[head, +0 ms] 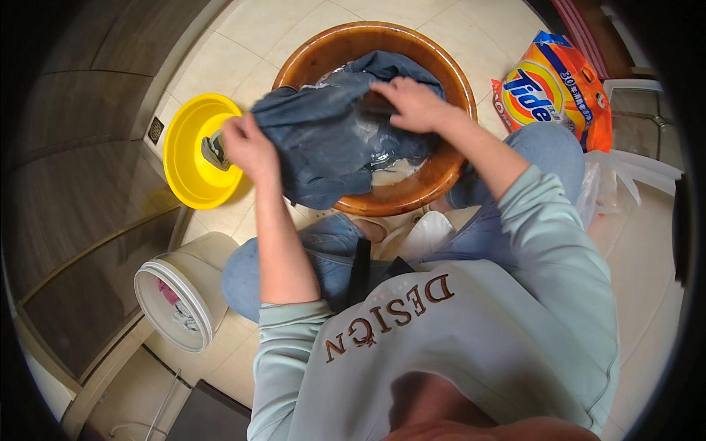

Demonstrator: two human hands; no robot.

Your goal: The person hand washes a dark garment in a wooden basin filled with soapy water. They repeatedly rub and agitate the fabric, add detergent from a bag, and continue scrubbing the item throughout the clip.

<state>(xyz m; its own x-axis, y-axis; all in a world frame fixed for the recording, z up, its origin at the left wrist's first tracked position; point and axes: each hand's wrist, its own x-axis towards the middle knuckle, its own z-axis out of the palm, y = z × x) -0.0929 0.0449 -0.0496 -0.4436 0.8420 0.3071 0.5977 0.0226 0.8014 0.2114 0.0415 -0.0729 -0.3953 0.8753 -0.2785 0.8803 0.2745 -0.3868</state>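
Observation:
A large brown wooden tub [380, 206] stands on the tiles before me, with water and some suds inside. A wet dark blue garment [331, 138] lies partly in it and is drawn over the tub's left rim. My left hand [248, 144] grips the garment's left edge between thumb and fingers, close to the yellow basin. My right hand [411, 105] rests over the cloth inside the tub, palm down, its index finger extended; whether it pinches any fabric is unclear. A pale patch [394, 172], perhaps cloth, shows under the water.
Left of the tub, a yellow plastic basin [190, 190] holds a small dark and light cloth [214, 154]. A white bucket [212, 259] with pink and pale cloth inside lies near my left knee. A Tide detergent bag [551, 88] stands at the right, above a translucent plastic bag [606, 182].

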